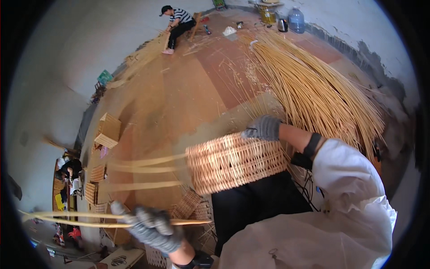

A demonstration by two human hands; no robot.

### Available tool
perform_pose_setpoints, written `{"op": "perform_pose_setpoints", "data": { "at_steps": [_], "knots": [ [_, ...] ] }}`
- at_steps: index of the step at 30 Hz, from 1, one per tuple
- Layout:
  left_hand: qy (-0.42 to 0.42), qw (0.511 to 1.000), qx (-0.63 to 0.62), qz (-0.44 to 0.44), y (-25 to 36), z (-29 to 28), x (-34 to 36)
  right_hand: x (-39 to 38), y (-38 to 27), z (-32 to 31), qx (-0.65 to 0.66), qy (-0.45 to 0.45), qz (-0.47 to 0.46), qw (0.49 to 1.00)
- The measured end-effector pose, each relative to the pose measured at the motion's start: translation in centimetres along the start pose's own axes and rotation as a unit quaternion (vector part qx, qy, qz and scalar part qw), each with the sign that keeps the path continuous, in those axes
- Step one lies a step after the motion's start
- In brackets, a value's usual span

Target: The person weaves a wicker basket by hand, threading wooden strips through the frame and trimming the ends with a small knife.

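Observation:
A partly woven wicker basket (237,162) rests on its side across my lap, its lattice wall facing up. My right hand (263,127), in a grey knit glove, is closed over the basket's far right edge. My left hand (154,227), gloved too and slightly blurred, grips a few long pale wicker strands (85,220) near the lower left. They stick out past both sides of the fist. Other flat strands (143,185) run leftward from the basket's left end, smeared by motion.
A large bundle of long canes (313,85) covers the floor at the right. Finished-looking baskets (108,131) stand at the left, with more woven pieces (187,204) by my legs. A person (179,20) sits working at the far wall, near a water jug (296,20) and a kettle (282,25).

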State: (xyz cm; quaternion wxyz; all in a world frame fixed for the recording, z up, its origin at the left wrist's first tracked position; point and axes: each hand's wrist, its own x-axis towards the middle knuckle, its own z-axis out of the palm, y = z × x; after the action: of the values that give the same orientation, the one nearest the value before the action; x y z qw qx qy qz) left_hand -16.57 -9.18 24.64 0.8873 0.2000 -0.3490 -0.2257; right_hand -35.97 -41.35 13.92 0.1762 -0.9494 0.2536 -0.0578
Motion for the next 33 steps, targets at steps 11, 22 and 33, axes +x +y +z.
{"op": "perform_pose_setpoints", "data": {
  "at_steps": [11,22,33],
  "knots": [
    [0.15,0.864,-0.12,-0.466,-23.4,-6.7,-3.6,-2.6,-5.2,2.6,-0.01,-0.069,-0.068,0.995],
    [-0.04,0.904,0.214,-0.367,-21.7,-2.6,-1.7,-7.3,-7.1,3.4,0.364,0.018,0.053,0.93],
    [-0.416,0.559,0.642,-0.319,-22.4,-1.0,-2.2,-13.0,4.1,2.6,0.724,0.294,0.114,0.614]
  ]
}}
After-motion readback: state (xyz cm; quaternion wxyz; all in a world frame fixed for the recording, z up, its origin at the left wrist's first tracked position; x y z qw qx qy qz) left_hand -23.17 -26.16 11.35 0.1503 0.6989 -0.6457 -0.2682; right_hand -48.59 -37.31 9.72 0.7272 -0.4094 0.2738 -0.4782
